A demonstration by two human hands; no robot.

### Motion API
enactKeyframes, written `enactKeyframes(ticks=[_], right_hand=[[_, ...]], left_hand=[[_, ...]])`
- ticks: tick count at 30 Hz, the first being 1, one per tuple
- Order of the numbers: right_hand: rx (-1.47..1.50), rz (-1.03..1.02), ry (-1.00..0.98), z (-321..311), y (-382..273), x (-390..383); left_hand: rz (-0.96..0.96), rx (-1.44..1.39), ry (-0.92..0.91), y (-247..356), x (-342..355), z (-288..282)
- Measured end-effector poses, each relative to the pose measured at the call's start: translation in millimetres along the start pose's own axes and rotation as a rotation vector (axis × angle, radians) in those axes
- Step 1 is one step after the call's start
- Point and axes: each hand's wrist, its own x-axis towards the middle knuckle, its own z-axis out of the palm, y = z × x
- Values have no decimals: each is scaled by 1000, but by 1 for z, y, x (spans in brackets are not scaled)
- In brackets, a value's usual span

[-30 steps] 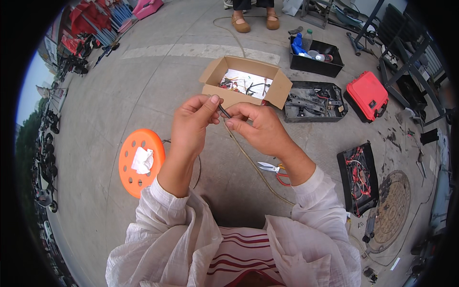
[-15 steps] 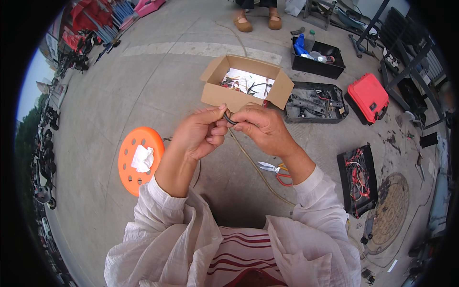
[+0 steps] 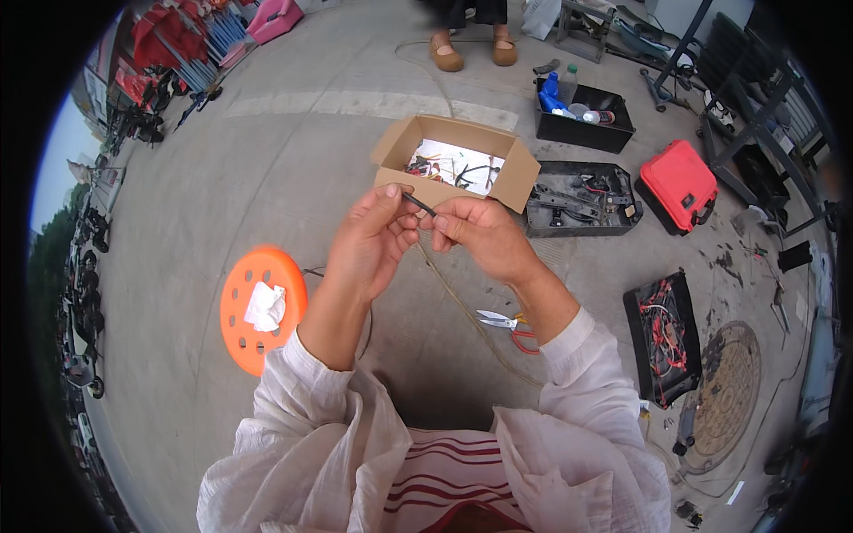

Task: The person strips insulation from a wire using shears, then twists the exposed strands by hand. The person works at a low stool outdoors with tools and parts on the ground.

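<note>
Both hands pinch a black cable (a bottle bears a label too small to read).

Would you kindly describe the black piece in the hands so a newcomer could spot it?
Find the open cardboard box in the upper middle. At its lower edge in the picture, the left hand and right hand pinch a short, thin black piece between them. Unlike the loose wire-like bits lying inside the box, this one is held up in the air.
</note>
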Motion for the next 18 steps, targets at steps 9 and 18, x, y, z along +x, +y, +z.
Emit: enactKeyframes(ticks=[9, 18], right_hand=[[-17, -38, -116, -7, -3, -4], [205, -140, -222, -13, -9, -19]], left_hand=[[-92, -78, -24, -1, 2, -7], [-239, -428, -228, -11, -9, 10]])
